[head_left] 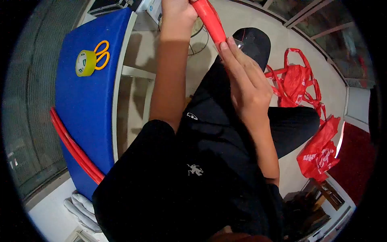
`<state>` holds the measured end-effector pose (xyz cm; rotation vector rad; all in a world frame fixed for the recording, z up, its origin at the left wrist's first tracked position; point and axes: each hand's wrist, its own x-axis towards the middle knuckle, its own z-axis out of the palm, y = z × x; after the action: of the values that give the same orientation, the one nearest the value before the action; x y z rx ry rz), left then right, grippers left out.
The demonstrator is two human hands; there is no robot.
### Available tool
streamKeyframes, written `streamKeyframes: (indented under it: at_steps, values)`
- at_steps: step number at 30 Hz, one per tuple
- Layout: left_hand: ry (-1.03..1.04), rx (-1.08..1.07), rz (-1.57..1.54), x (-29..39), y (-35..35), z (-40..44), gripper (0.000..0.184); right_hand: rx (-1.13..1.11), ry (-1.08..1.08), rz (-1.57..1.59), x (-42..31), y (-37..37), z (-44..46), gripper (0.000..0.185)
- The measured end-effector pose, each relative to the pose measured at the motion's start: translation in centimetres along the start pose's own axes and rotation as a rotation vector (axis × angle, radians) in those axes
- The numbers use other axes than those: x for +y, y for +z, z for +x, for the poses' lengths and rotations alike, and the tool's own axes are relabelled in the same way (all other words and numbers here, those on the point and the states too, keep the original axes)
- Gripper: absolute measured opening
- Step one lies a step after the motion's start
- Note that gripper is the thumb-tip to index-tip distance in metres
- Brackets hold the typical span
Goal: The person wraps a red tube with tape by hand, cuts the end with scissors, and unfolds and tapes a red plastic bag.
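A long red roll (210,22), apparently rolled plastic, slants down from the top edge between my hands. My left hand (179,11) is closed around its upper part, and the frame cuts off some of its fingers. At the lower end, the straight fingers of my right hand (250,82) press together against the roll; the thumb is hidden. A shiny clear strip (239,43), possibly tape, shows beside the right fingertips. On the blue padded table (88,113) to the left lie a yellow tape roll (85,63) and orange-handled scissors (104,56), their blades hidden behind the tape.
Long red strips or tubes (74,147) lie along the table's left side. Crumpled red plastic bags (296,82) are spread over the floor (328,76) beyond my bent leg, with another red bag (319,155) nearer. A white box (151,12) stands past the table's far end.
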<state>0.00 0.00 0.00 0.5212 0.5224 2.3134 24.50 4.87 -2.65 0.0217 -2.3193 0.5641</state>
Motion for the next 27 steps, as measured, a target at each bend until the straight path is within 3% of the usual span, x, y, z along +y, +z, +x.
streamKeyframes:
  at_steps: [6,8,12,14,17,19,20,21,22,24,27]
  values:
    - [0.05,0.119,0.068,-0.7,-0.2,0.5,0.025,-0.094,0.039,-0.077,-1.1,0.4,-0.1,0.047]
    - [0.061,0.123,0.081,-0.9,-0.6,0.5,0.024,-0.202,0.147,-0.05,-1.6,0.3,-0.1,0.046]
    - [0.099,0.16,0.127,-1.2,-1.0,0.3,0.022,-0.246,0.128,-0.02,-1.2,-0.1,-0.2,0.045]
    - [0.097,0.176,0.121,-1.1,-1.3,0.4,0.022,-0.163,0.015,0.133,-0.3,-0.9,-0.1,0.041]
    - [0.083,0.155,0.086,-0.6,-0.4,0.1,0.023,0.117,0.489,0.705,0.7,-0.7,0.4,0.035]
    - [0.072,0.113,0.054,-0.1,0.1,0.0,0.024,0.105,0.772,0.975,1.2,-1.4,2.6,0.043]
    - [0.019,-0.054,-0.092,0.1,0.1,0.2,0.026,-0.041,0.836,1.094,2.9,-1.2,2.8,0.044]
    - [-0.037,-0.225,-0.239,0.3,0.6,0.3,0.03,-0.033,0.835,1.091,3.9,-0.8,3.0,0.044]
    - [-0.041,-0.234,-0.243,0.3,1.0,0.4,0.03,-0.241,0.901,1.255,4.8,-0.3,3.1,0.053]
    - [-0.085,-0.468,-0.553,0.4,2.7,-0.3,0.037,-0.577,0.976,1.529,6.0,0.7,3.2,0.067]
    - [-0.112,-0.575,-0.678,0.7,3.2,-0.6,0.041,-0.748,0.911,1.653,5.8,1.9,3.1,0.07]
